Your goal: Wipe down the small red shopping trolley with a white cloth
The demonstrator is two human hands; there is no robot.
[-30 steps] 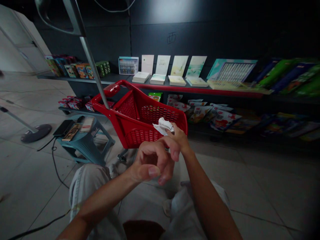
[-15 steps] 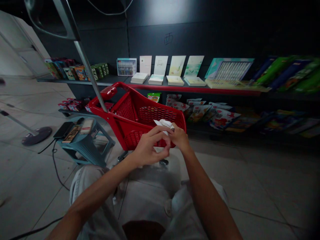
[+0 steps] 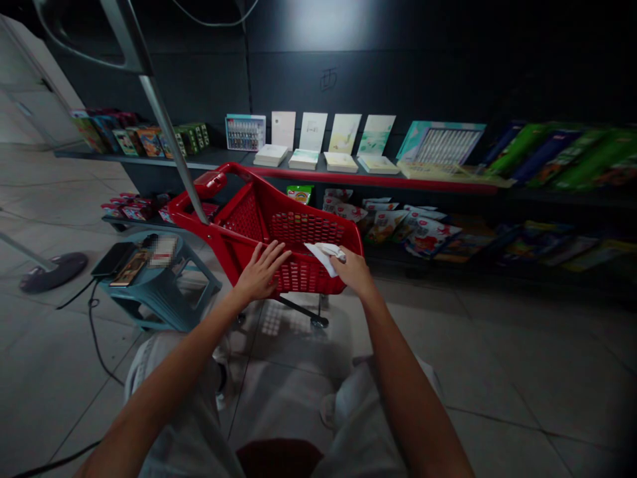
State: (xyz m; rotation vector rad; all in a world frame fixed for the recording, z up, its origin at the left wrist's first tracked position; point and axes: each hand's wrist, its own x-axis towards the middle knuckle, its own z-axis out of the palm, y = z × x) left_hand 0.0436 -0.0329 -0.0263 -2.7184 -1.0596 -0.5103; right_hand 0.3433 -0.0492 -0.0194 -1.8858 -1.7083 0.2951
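A red plastic shopping cart [image 3: 308,229] stands in front of me, its basket side facing my hands. My left hand [image 3: 259,271] is open, fingers spread, over the near side of the basket and seemingly resting on it. In my right hand [image 3: 354,269] is a crumpled white tissue [image 3: 326,256], pinched between thumb and fingers at the cart's near right end. One flat corner of the tissue hangs out to the left. Parts of the tissue are covered by my fingers.
A blue-grey plastic stool [image 3: 164,285] at left bears a phone [image 3: 130,267] and a black device [image 3: 113,259]. Behind the cart, a shelf [image 3: 318,174] carries notebooks [image 3: 341,162] and boxes; snack bags [image 3: 385,224] lie below. A metal pole [image 3: 172,143] rises at left, and cables cross the floor.
My left hand has left the tissue and moved left and down onto the cart's side, its fingers opening out. The tissue stays in my right hand. The view has shifted slightly right.
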